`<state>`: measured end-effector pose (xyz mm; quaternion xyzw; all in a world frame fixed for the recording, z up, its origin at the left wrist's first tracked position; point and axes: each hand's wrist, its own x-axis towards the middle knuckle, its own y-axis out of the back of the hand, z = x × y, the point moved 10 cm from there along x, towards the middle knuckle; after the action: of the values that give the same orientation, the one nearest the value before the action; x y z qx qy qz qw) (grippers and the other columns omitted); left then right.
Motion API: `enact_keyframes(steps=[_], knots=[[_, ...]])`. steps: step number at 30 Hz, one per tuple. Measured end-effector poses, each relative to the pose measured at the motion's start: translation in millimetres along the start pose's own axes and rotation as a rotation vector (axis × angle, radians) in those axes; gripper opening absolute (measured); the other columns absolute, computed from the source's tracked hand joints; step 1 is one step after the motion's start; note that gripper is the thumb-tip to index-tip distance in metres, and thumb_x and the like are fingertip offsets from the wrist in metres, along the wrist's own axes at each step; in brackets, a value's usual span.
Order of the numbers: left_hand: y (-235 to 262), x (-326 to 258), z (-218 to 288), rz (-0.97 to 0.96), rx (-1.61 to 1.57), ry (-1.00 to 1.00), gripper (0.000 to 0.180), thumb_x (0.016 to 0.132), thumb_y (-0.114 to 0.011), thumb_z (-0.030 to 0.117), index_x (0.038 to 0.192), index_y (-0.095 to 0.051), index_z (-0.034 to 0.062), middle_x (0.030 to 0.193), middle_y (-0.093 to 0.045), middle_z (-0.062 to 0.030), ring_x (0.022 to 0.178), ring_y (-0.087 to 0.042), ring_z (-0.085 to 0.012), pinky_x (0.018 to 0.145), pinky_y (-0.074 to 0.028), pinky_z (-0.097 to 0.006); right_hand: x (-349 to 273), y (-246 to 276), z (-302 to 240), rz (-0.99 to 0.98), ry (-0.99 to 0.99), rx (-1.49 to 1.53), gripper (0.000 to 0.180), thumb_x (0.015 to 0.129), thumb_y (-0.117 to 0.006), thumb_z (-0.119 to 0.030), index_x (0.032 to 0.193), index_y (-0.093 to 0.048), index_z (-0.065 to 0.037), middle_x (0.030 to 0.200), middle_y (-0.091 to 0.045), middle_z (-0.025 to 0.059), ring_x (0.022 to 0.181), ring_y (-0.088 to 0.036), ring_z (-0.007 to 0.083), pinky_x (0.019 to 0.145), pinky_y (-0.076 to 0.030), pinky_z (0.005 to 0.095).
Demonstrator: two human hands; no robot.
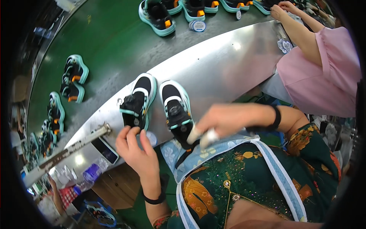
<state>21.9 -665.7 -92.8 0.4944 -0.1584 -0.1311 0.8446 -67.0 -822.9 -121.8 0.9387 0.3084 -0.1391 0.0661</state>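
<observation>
Two black, white and mint sneakers stand side by side on the metal bench, toes pointing away from me. My left hand (138, 152) is at the heel of the left sneaker (143, 95), its fingers bent but apart, with nothing visible in them. My right hand (216, 124), blurred by motion, is over the heel end of the right sneaker (176, 103). White covers sit on two of its fingertips; whether they grip anything is unclear. A round pale disc (151, 138) lies between the left hand and the right sneaker. A dark strap (183, 158) hangs over my blue apron (209, 152).
Beyond the metal bench (213, 61), a green surface (110, 34) carries more sneakers (156, 17). At left are a metal bar (68, 150), a phone (105, 150) and a purple-labelled bottle (92, 173). A co-worker in pink (320, 76) works at right.
</observation>
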Motion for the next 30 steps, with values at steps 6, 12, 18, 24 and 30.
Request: enact_keyframes(steps=[6, 12, 18, 24, 30], knots=[[-84.9, -62.6, -11.4, -0.354, -0.496, 0.254, 0.015, 0.083, -0.066, 0.007, 0.095, -0.058, 0.0003, 0.084, -0.056, -0.0132, 0.069, -0.056, -0.0271, 0.065, -0.045, -0.036, 57.8, 42.9, -1.3, -0.006, 0.147, -0.326, 0.064, 0.074, -0.074, -0.014, 0.134, -0.053, -0.023, 0.089, -0.053, 0.0108, 0.080, -0.058, 0.0261, 0.068, -0.046, 0.0383], [-106.6, -67.7, -26.5, -0.256, -0.690, 0.475, 0.011, 0.091, -0.060, 0.010, 0.090, -0.057, -0.0009, 0.071, -0.058, -0.0069, 0.056, -0.055, -0.0135, 0.053, -0.043, -0.028, 65.1, 1.4, -0.5, -0.250, 0.211, -0.878, 0.042, 0.070, -0.068, -0.005, 0.111, -0.056, -0.009, 0.093, -0.053, 0.0146, 0.079, -0.062, 0.0362, 0.067, -0.049, 0.0461], [-92.6, -69.1, -0.9, -0.538, -0.901, 0.705, 0.025, 0.097, -0.056, 0.025, 0.087, -0.059, 0.0020, 0.065, -0.057, -0.0014, 0.048, -0.047, -0.0046, 0.046, -0.035, -0.020, 54.3, 8.9, -0.6, -0.189, 0.126, -0.737, 0.051, 0.071, -0.068, -0.005, 0.121, -0.057, -0.010, 0.093, -0.055, 0.0155, 0.083, -0.062, 0.0367, 0.073, -0.049, 0.0446], [-135.6, -73.7, 11.4, -0.712, -1.058, 0.673, 0.025, 0.096, -0.058, 0.027, 0.083, -0.060, 0.0058, 0.058, -0.059, -0.0028, 0.047, -0.048, -0.0066, 0.048, -0.033, -0.021, 46.3, 33.7, 10.7, 0.110, 0.125, -0.550, 0.043, 0.080, -0.067, -0.008, 0.123, -0.061, -0.013, 0.078, -0.056, 0.0138, 0.080, -0.060, 0.0347, 0.075, -0.048, 0.0444], [-94.7, -48.9, 0.1, -0.773, -0.932, 0.486, 0.022, 0.095, -0.057, 0.020, 0.096, -0.063, -0.0014, 0.067, -0.063, -0.0029, 0.059, -0.056, -0.0084, 0.056, -0.041, -0.022, 71.5, 40.8, 10.4, -0.169, -0.026, -0.754, 0.043, 0.076, -0.073, -0.031, 0.114, -0.068, -0.014, 0.091, -0.067, 0.0156, 0.083, -0.065, 0.0338, 0.072, -0.050, 0.0412]])
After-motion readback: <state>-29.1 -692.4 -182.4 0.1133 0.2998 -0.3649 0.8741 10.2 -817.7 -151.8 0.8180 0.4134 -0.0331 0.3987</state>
